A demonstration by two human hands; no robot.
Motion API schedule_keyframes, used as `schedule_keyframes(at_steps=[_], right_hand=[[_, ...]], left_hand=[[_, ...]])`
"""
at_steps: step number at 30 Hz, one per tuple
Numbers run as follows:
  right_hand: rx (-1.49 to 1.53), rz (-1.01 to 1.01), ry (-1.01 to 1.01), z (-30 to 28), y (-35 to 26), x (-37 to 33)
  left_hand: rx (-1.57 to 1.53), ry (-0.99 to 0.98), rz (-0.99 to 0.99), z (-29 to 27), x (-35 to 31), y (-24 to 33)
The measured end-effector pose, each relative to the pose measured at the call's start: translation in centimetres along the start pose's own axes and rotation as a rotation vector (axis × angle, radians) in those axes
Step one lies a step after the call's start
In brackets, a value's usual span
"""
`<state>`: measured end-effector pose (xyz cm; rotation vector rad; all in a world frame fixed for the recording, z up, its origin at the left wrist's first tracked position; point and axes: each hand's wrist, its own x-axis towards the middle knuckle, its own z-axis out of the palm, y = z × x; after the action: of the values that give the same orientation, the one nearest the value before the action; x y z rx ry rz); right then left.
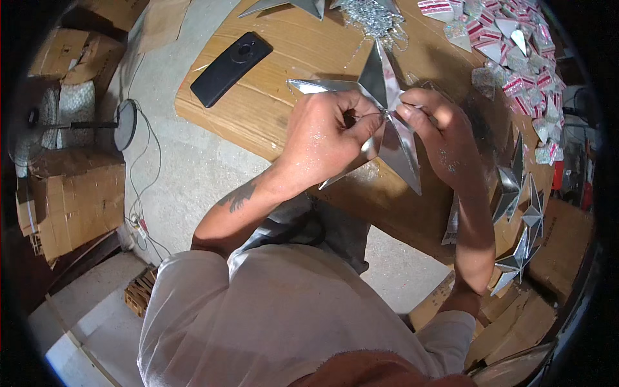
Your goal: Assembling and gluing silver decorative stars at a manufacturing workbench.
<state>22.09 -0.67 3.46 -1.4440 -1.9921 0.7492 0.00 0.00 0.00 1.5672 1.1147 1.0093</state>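
Observation:
A silver star ornament (396,155) with folded, mirror-like points is held above the cardboard-covered table. My left hand (329,132) is closed on it from the left, thumb and forefinger pinched close to its centre. From the right, my right hand (438,119) comes to the same spot with its fingertips pressed together. What is between those right fingertips is too small to make out, and the hand hides the star's right point. Glitter specks cling to both hands. Just beyond the star's top point lies a tangle of silver tinsel (374,22).
A black phone (232,68) lies at the table's left side. Many small glittery pieces with pink-and-white stripes (509,58) are heaped at the far right. More silver stars (516,258) sit along the right edge. Cardboard boxes (84,200) and a fan (122,126) stand on the left.

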Motion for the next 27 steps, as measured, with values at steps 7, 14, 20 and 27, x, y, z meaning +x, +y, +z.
schedule_keyframes(at_steps=[7, 14, 20, 27], right_hand=[[0.041, 0.032, 0.030, 0.6, 0.8, 0.0], [-0.016, 0.054, 0.001, 0.4, 0.7, 0.3], [0.047, 0.043, 0.000, 0.6, 0.4, 0.2], [-0.083, -0.100, -0.038, -0.2, -0.4, 0.0]], left_hand=[[0.073, -0.059, -0.038, -0.8, 0.6, 0.7], [0.213, -0.048, -0.025, -0.9, 0.7, 1.3], [0.205, -0.065, 0.000, -1.1, 0.6, 1.4], [0.081, -0.101, 0.024, -0.9, 0.2, 0.6]])
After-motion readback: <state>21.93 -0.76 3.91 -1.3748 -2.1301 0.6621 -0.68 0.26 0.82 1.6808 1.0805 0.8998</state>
